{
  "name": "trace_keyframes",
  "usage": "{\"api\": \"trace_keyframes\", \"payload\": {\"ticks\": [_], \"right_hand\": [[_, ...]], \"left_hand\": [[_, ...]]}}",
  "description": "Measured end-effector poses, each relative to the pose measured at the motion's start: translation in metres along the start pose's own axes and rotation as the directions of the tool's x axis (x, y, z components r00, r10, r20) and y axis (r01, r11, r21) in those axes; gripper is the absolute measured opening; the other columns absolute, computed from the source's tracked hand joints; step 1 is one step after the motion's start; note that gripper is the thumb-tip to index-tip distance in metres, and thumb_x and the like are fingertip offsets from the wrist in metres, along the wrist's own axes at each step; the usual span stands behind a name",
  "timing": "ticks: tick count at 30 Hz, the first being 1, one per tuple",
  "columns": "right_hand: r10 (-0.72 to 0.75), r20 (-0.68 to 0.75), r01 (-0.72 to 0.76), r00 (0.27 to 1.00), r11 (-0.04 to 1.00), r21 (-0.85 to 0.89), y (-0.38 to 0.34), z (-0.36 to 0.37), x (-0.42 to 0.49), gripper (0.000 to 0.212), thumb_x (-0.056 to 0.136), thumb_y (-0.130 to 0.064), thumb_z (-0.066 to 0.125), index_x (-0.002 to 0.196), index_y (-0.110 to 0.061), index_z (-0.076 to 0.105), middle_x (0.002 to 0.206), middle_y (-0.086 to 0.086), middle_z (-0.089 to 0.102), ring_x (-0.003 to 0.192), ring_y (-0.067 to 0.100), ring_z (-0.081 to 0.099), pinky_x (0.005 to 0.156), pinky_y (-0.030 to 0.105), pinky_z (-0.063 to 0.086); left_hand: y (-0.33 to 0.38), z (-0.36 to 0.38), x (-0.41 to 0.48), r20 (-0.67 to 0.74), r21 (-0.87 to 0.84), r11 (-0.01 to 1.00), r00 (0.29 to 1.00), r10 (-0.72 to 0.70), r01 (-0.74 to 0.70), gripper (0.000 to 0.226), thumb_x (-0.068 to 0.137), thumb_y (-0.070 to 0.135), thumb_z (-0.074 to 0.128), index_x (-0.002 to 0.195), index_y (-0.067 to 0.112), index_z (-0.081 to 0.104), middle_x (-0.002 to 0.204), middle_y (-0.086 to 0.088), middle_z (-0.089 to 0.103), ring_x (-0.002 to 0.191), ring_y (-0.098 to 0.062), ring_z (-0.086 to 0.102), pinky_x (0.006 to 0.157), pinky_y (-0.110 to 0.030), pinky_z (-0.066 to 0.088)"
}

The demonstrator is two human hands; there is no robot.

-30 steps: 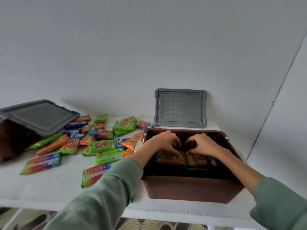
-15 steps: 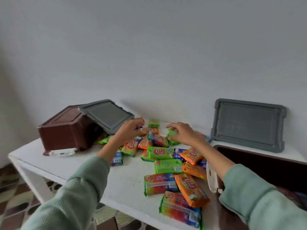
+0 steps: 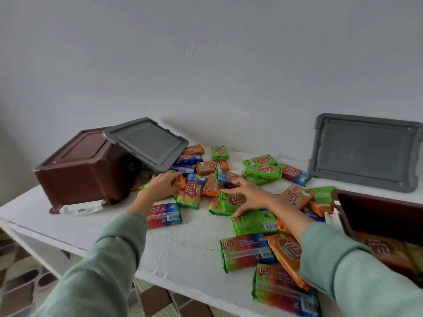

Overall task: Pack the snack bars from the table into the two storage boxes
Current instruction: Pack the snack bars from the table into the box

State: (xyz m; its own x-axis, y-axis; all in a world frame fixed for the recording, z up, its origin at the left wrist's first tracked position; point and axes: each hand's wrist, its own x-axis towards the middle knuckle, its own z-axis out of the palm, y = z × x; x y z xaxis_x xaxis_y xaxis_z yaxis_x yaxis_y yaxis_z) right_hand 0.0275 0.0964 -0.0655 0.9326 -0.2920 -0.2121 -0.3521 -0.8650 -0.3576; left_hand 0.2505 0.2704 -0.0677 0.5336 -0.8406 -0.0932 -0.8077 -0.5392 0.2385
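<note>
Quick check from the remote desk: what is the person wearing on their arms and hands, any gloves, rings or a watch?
Both arms wear long, pale sage-green sleeves of a finely ribbed knit, ending at the wrists. The left hand and right hand are bare: no gloves. No ring, watch or bracelet shows, and the sleeves carry no logo or marking that I can see.

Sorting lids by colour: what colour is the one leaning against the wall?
Grey, plain; the lid shows best in the head view.

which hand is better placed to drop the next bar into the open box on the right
Right, probably. The right hand already rests on a green bar and lies nearer the open box; the left hand reaches toward the tipped box.
</note>
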Motion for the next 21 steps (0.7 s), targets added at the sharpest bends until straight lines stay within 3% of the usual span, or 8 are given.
{"api": "trace_keyframes", "payload": {"ticks": [5, 10, 12, 15, 21], "right_hand": [[0.026, 0.038, -0.024, 0.999, 0.998, -0.061, 0.001, 0.001, -0.004, 0.081, 0.074, -0.040, 0.072, 0.141, -0.041, 0.029, 0.145, 0.012, 0.024, 0.137, 0.031, 0.023, 0.108, 0.039, 0.027], [-0.025, 0.098, 0.038, 0.995, 0.991, -0.130, -0.008, -0.021, -0.007, 0.078, 0.075, -0.040, 0.071, 0.141, -0.039, 0.030, 0.112, 0.003, 0.038, 0.107, 0.019, 0.037, 0.087, 0.030, 0.033], [-0.010, 0.173, 0.038, 0.985, 0.987, -0.156, -0.007, -0.018, -0.010, 0.090, 0.072, -0.041, 0.074, 0.144, -0.037, 0.021, 0.128, 0.009, 0.037, 0.120, 0.024, 0.036, 0.097, 0.034, 0.032], [0.035, 0.199, -0.011, 0.979, 0.993, -0.117, 0.000, -0.005, -0.017, 0.099, 0.074, -0.042, 0.073, 0.147, -0.036, 0.007, 0.152, 0.010, 0.021, 0.140, 0.028, 0.021, 0.111, 0.041, 0.023], [0.005, 0.017, -0.003, 1.000, 0.996, -0.093, 0.001, 0.011, -0.016, 0.085, 0.077, -0.054, 0.063, 0.145, -0.039, 0.015, 0.130, 0.010, 0.044, 0.120, 0.026, 0.042, 0.096, 0.036, 0.037]], "left_hand": [[-0.005, 0.008, -0.010, -0.074, 0.017, 0.998, 0.995, 0.068, -0.067, 0.071, 0.076, 0.053, 0.064, 0.139, 0.033, 0.036, 0.149, -0.006, 0.033, 0.138, -0.027, 0.029, 0.115, -0.057, 0.007], [0.005, 0.012, -0.033, -0.161, -0.070, 0.970, 0.963, 0.219, -0.232, 0.076, 0.074, 0.036, 0.073, 0.140, 0.026, 0.035, 0.139, -0.007, 0.047, 0.127, -0.025, 0.044, 0.109, -0.040, 0.033], [0.004, 0.010, -0.038, -0.049, -0.087, 0.981, 0.984, 0.171, -0.175, 0.087, 0.074, 0.037, 0.073, 0.144, 0.028, 0.023, 0.146, -0.008, 0.037, 0.133, -0.027, 0.035, 0.112, -0.044, 0.028], [0.006, 0.003, -0.042, 0.078, -0.062, 0.996, 0.995, 0.063, -0.058, 0.089, 0.079, 0.032, 0.069, 0.148, 0.025, 0.013, 0.152, -0.006, 0.026, 0.138, -0.026, 0.026, 0.113, -0.044, 0.021], [0.012, 0.003, -0.047, -0.001, -0.058, 0.994, 0.996, 0.088, -0.088, 0.079, 0.080, 0.022, 0.069, 0.145, 0.024, 0.024, 0.148, -0.006, 0.033, 0.136, -0.024, 0.029, 0.112, -0.040, 0.023]]}}
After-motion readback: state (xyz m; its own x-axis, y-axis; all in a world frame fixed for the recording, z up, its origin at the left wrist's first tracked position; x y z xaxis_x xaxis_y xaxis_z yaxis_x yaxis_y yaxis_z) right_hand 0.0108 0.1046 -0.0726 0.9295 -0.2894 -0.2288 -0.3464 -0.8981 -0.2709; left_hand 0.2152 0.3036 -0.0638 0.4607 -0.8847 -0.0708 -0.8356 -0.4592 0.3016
